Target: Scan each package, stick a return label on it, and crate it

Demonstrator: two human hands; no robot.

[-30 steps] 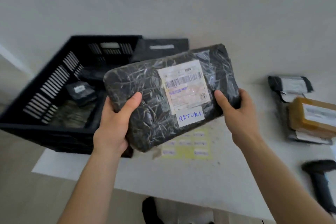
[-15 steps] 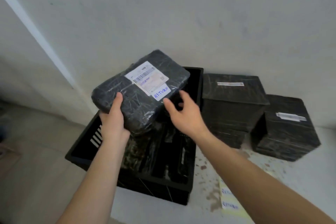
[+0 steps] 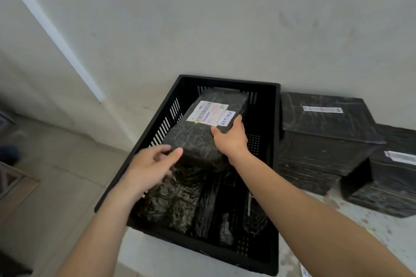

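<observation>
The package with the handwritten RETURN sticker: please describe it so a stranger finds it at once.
Look inside the black slatted plastic crate against the white wall. On top of the other dark parcels lies a black film-wrapped rectangular package, touched by the right hand. Only it shows a white RETURN sticker beside its barcode label.

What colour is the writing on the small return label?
Blue handwriting on a white return label, seen in the head view.
</observation>
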